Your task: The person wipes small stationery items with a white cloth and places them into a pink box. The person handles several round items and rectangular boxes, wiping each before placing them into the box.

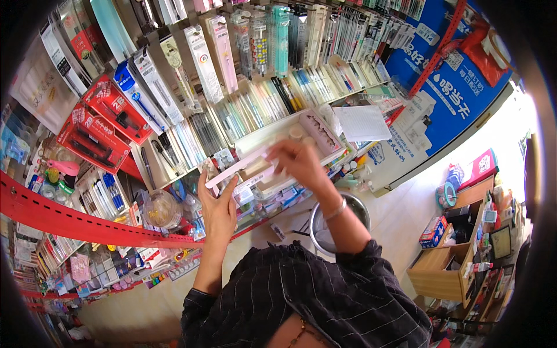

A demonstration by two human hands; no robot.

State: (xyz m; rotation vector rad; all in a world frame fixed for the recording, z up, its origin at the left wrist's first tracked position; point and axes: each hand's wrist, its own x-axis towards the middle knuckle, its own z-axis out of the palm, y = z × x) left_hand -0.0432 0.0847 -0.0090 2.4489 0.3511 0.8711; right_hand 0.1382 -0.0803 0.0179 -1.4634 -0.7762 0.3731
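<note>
My left hand (219, 206) grips the left end of a long pale pink cardboard box (237, 167) between thumb and fingers. A white strip with a printed barcode runs along its near side. My right hand (300, 163) is motion-blurred, its fingers bent over the right part of the box. Whether it holds anything cannot be made out. Just behind and to the right is a larger open pale box (261, 140) with a pink end panel (322, 128). A few round pale items (298, 132) lie inside it, partly behind my right hand.
Racks of pens (256, 104) and hanging stationery packs (204, 63) rise behind. A clear round tub (162, 209) stands left, near a red perforated metal rail (109, 230). A metal basin (363, 213) sits low beside my right forearm. A wooden drawer cabinet (439, 272) stands right.
</note>
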